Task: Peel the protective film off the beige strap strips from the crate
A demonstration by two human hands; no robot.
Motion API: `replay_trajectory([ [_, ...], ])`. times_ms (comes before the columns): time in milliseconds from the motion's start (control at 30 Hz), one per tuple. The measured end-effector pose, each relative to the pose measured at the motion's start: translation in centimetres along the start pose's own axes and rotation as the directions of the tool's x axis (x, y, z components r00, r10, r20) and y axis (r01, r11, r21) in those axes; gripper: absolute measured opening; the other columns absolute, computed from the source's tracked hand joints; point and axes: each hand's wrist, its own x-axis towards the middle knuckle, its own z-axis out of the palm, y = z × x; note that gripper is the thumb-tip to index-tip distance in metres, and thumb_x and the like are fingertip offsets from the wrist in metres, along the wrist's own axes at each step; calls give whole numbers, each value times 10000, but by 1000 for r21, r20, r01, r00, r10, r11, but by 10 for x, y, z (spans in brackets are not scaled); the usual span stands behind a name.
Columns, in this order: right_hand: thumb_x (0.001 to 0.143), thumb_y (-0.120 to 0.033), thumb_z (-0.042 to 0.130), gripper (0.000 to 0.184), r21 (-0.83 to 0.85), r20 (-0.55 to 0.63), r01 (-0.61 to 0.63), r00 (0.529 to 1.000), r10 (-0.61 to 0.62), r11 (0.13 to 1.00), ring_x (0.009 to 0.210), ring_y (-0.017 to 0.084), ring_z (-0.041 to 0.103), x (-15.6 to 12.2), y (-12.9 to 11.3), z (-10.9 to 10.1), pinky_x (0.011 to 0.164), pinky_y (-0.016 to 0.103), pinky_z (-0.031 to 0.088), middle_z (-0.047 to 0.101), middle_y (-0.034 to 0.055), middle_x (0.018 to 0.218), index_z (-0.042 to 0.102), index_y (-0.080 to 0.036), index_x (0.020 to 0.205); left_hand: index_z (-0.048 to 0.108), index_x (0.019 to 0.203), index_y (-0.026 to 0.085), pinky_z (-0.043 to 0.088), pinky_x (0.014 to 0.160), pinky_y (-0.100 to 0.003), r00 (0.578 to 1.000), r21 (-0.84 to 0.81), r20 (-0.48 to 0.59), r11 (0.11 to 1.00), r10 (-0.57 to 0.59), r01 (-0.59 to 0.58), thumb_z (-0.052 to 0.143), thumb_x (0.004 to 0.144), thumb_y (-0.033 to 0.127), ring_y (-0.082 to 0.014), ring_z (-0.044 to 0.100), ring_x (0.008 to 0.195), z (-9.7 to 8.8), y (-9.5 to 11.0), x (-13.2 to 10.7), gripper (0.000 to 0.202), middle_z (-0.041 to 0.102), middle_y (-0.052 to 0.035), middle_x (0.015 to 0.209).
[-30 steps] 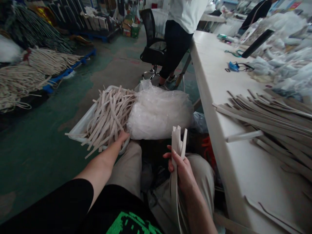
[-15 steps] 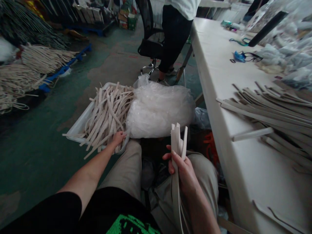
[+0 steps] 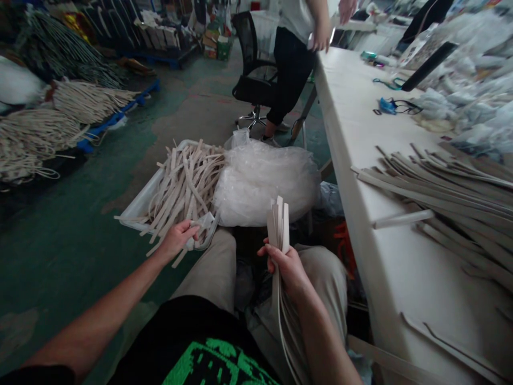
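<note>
My right hand (image 3: pixel 289 266) is wrapped round an upright bundle of flat beige strips (image 3: pixel 277 227), whose long ends hang down between my legs. Fingers pinched, my left hand (image 3: pixel 178 239) holds a small piece of clear plastic film (image 3: pixel 206 222) over the near corner of a white tray (image 3: pixel 134 208). Loose beige strips (image 3: pixel 182 179) heap up in that tray, some jutting over its rim. Right beside the tray lies a large clear plastic bag (image 3: pixel 268 182), crumpled and bulging; its contents are blurred.
On my right runs a long white table (image 3: pixel 344 117) with piled strips (image 3: pixel 441 187), a blue item with black cords (image 3: pixel 388 106) and crumpled plastic bags. Ahead, a person (image 3: pixel 294 59) stands by a black office chair (image 3: pixel 254 88). Strip bundles lie on a blue pallet (image 3: pixel 120 115) at left.
My left hand has drawn back from the tray's edge toward me, with the plastic film now showing in it. The right hand's bundle has shifted slightly left and its tops sit closer together.
</note>
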Motion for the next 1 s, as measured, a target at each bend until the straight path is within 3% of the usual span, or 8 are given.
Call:
replay_trajectory([
  [100,703,-407,797,384,-19,44,4,999,-4,1000,381,71,431,-3,3,16,383,218,278,758,75,740,672,-129,936,586,658,215,502,790,-316,997,-189,62,982,35,-23,568,864,498,-191,607,707,-2,35,-29,351,633,-22,652],
  [233,674,-438,819,434,26,135,0,991,-3,1000,353,51,406,-13,11,50,354,222,262,782,103,870,674,-136,950,614,710,214,478,741,-307,980,-271,183,962,79,-27,587,864,487,-166,566,633,7,72,-53,314,621,1,595],
  [333,613,-459,843,426,50,83,42,995,-46,998,327,66,395,-17,14,71,337,231,264,688,10,649,641,-159,838,634,731,206,433,664,-288,953,-272,277,961,124,-46,596,857,511,-152,529,599,19,88,-62,332,621,6,582],
  [433,630,-420,814,348,37,-4,114,994,-114,993,340,77,391,-17,8,78,352,232,269,561,-48,507,629,-164,775,635,732,200,371,588,-273,922,-255,358,966,145,-53,608,842,533,-134,476,559,28,96,-65,351,623,8,595],
  [633,626,-347,746,237,2,-200,238,952,-233,971,352,79,373,-12,-17,55,370,232,264,518,-58,441,616,-170,712,624,710,193,434,644,-280,866,-299,487,953,111,46,680,766,509,-144,552,591,24,82,-61,326,631,4,604],
  [833,620,-347,765,238,2,-345,299,896,-280,954,376,87,381,-4,-31,23,381,242,272,483,-69,435,608,-187,698,653,745,191,447,602,-280,879,-267,473,959,50,89,700,730,536,-145,543,553,-13,60,-61,348,620,6,574],
  [1000,582,-331,799,269,59,-397,326,875,-277,944,386,69,398,1,-34,7,354,234,304,619,-12,580,620,-168,698,678,762,194,458,565,-270,858,-218,512,963,-28,161,745,689,500,-149,560,544,-46,45,-66,322,621,10,578],
])
